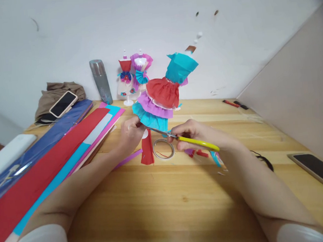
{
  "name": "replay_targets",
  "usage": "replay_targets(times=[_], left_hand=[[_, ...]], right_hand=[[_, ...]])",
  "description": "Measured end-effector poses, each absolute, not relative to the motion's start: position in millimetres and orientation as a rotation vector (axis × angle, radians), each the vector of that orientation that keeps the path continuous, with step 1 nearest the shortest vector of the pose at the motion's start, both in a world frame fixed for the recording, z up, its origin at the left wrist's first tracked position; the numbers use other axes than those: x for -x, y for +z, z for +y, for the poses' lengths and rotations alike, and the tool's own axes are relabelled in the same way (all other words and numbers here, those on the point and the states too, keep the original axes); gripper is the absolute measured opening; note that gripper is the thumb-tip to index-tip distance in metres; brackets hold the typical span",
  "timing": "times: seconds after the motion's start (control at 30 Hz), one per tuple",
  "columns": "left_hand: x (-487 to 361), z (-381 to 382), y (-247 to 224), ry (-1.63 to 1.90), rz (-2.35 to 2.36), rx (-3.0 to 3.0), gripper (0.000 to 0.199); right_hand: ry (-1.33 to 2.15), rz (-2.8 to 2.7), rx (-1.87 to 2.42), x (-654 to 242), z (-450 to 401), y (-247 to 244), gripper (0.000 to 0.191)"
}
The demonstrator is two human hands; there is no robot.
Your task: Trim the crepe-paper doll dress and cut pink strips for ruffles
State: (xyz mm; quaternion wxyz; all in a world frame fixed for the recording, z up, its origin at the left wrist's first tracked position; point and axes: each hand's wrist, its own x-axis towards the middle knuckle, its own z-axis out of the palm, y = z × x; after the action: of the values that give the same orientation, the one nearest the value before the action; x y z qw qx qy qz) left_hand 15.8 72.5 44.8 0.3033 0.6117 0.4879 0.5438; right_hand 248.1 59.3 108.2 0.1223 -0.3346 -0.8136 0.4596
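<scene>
A miniature mannequin in a layered crepe-paper dress (163,92) leans to the right above the table. Its bodice is teal, and red, purple and turquoise ruffles follow below. At the lowest ruffle, my left hand (131,134) is closed on the hem of the dress; its fingertips are partly hidden. Scissors (198,141) with yellow handles are in my right hand (192,130), their blades pointing left under the turquoise hem, close to my left fingers. Beneath them lie a red paper strip (146,150) and a roll of tape (164,157).
Long folded crepe-paper sheets (45,167) cover the table's left side, with a phone (64,104) and white device (10,153) nearby. Behind stand a bottle (101,83) and two small dressed mannequins (125,65). Paper scraps (202,154) and another phone (321,173) lie to the right.
</scene>
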Motion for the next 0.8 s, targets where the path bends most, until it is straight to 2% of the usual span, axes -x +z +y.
replay_targets(times=[0.13, 0.33, 0.47, 0.6, 0.7, 0.8], left_hand=[[-16, 70, 46, 1.43, 1.277, -1.665, 0.019], [-13, 80, 41, 1.432, 1.263, -1.575, 0.015], [-6, 98, 34, 1.348, 1.128, -1.464, 0.018], [3, 108, 30, 1.367, 1.007, -1.396, 0.028], [12, 118, 20, 1.403, 0.985, -1.359, 0.033], [23, 134, 4, 1.434, 0.991, -1.332, 0.029]], right_hand=[[1.364, -2.452, 1.058, -248, 56, 111, 0.04], [0.927, -2.875, 0.839, -240, 55, 111, 0.037], [0.804, -3.086, 0.952, -223, 44, 101, 0.029], [0.698, -3.197, 1.061, -204, 24, 89, 0.038], [0.647, -3.267, 1.06, -194, 10, 82, 0.037], [0.513, -3.246, 1.045, -189, 0, 77, 0.039]])
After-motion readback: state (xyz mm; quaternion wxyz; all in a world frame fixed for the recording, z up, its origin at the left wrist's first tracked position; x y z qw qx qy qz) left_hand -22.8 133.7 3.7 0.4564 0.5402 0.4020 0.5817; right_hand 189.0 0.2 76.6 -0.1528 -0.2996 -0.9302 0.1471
